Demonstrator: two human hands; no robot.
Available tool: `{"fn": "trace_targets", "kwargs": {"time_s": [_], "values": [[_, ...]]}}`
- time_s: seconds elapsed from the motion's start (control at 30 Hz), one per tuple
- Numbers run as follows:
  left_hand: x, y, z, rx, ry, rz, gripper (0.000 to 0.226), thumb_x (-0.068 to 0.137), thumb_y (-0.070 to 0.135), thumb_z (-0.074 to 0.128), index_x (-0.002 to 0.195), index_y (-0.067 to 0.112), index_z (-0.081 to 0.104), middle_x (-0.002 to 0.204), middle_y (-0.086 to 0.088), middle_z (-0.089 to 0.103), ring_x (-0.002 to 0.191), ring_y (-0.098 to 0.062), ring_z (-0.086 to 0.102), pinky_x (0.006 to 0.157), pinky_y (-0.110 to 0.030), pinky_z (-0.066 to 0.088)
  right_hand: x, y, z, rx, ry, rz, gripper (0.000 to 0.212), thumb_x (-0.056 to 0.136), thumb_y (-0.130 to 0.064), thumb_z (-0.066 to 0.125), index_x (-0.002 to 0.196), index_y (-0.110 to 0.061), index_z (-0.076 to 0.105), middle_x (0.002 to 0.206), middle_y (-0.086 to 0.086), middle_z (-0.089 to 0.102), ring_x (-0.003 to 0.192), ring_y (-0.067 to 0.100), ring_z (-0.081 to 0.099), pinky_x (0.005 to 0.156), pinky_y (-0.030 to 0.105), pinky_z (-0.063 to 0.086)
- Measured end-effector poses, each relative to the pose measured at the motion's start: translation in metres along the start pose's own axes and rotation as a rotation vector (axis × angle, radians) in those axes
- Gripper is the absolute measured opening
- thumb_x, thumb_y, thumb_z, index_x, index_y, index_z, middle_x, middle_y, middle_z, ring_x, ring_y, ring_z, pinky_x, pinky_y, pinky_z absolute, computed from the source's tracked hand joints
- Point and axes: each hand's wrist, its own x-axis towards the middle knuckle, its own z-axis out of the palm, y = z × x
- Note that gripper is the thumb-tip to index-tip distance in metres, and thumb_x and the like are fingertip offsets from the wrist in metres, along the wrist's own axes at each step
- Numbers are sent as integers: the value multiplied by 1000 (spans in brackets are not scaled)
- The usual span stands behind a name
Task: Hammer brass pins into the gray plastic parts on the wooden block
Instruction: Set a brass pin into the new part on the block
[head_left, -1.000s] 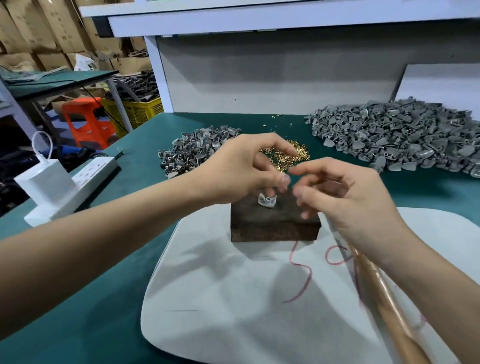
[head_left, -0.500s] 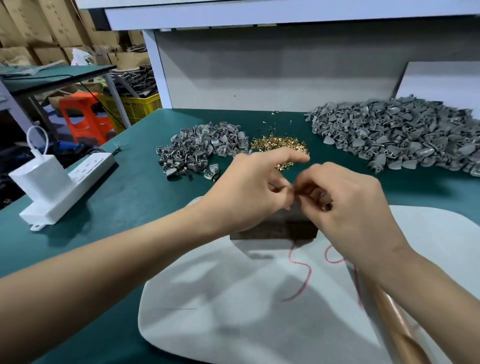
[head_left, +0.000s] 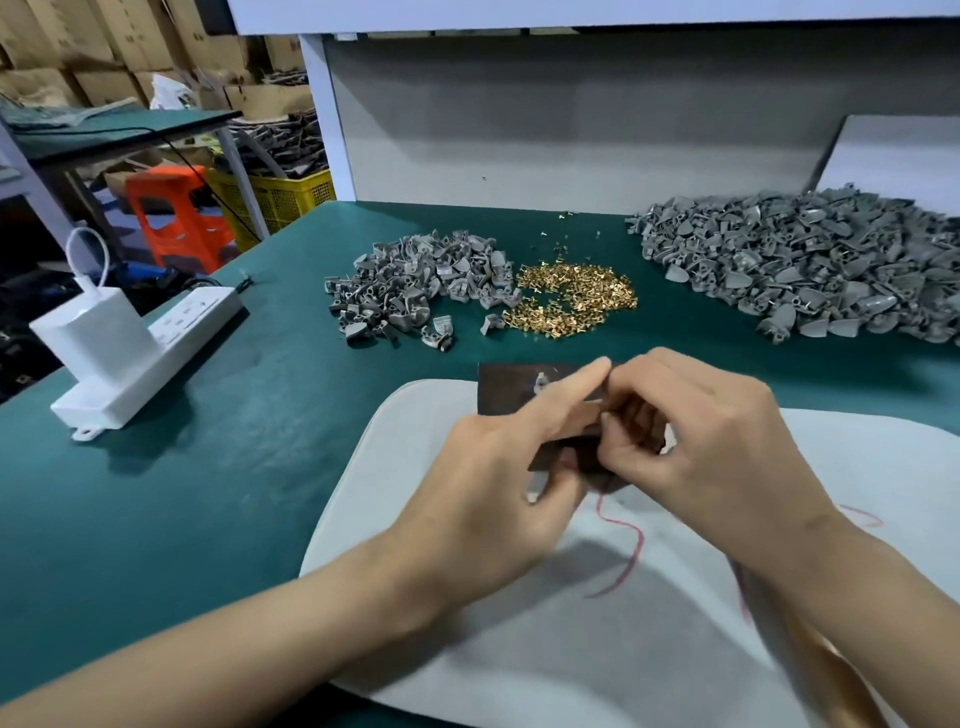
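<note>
Nearest, a blurred brown handle (head_left: 827, 670) lies on the white pad (head_left: 519, 654) at near right, partly under the right forearm. A red thread (head_left: 636, 545) curls on the pad just near of the hands. The pad sits on the green counter (head_left: 218, 493).

The left hand (head_left: 498, 483) and right hand (head_left: 717, 447) meet fingertip to fingertip over the near edge of the wooden block (head_left: 506, 389). The left index is straight and points far-right, thumb in against the right fingers. The right fingers are curled with tips down. The contact spot is hidden, so I cannot tell what either hand pinches or whether it grips anything.

The block rests on the pad's far edge. One gray part (head_left: 542, 383) sits on top of it, just left of the left index tip.

Farther out is a brass pin pile (head_left: 571, 301), with a small gray pile (head_left: 415, 291) touching its left side. A big gray pile (head_left: 810, 260) lies well apart at far right. A few loose pins lie beyond.

At left is a white power strip (head_left: 171, 348) with a charger (head_left: 93, 332) plugged in. Off the counter at far left are an orange stool (head_left: 176, 218), a yellow crate (head_left: 280, 192) and cardboard boxes (head_left: 52, 47).
</note>
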Motion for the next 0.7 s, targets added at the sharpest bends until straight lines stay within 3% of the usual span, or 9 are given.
{"fn": "trace_targets", "kwargs": {"time_s": [0.1, 0.23, 0.3, 0.4, 0.5, 0.57, 0.7], "values": [[-1, -14, -9, 150, 144, 102, 41, 86, 0, 53, 126, 6, 57, 116, 1, 69, 111, -8, 63, 111, -27, 36, 1, 0, 2, 262, 89, 210, 6, 67, -9, 62, 70, -13, 59, 58, -3, 54, 53, 12, 49, 52, 19, 43], [5, -33, -16, 229, 59, -86, 45, 91, 5, 58, 134, 17, 50, 135, 10, 51, 139, -9, 34, 120, -41, 15, 6, 3, 5, 437, 158, 389, 9, 64, -13, 63, 68, -18, 57, 66, -2, 60, 52, 13, 52, 52, 20, 45], [3, -38, -16, 135, 21, -172, 47, 95, 12, 54, 137, 28, 44, 137, 18, 46, 141, -3, 26, 119, -42, 17, 12, 6, 10, 479, 151, 439, 7, 63, -14, 63, 67, -18, 58, 66, -3, 61, 54, 6, 52, 54, 15, 44], [1, -41, -11, 35, -3, -126, 46, 96, 10, 50, 131, 40, 43, 140, 19, 45, 141, 2, 23, 118, -40, 21, 18, 12, 18, 506, 130, 496, 6, 61, -16, 63, 65, -17, 58, 60, -8, 59, 54, 3, 51, 56, 17, 44], [3, -46, -9, 45, -16, -94, 32, 94, 12, 48, 118, 29, 60, 136, 16, 48, 140, 0, 27, 116, -32, 25, 24, 17, 25, 540, 90, 539, 8, 61, -14, 64, 63, -19, 58, 57, -10, 58, 53, 7, 52, 56, 23, 45], [4, -50, -9, 39, -4, -91, 26, 92, 13, 49, 111, 16, 67, 131, 8, 57, 135, 0, 33, 114, -26, 27, 26, 18, 29, 581, 47, 522, 20, 67, -3, 68, 64, -20, 58, 60, -6, 57, 55, 9, 52, 58, 23, 44], [3, -50, -11, -44, 92, -144, 24, 88, 15, 56, 107, 14, 69, 114, 8, 67, 125, -1, 46, 106, -17, 34, 29, 22, 30, 676, -6, 492, 21, 75, 10, 61, 68, -9, 58, 64, -3, 54, 58, 5, 45, 55, 12, 36]]}}
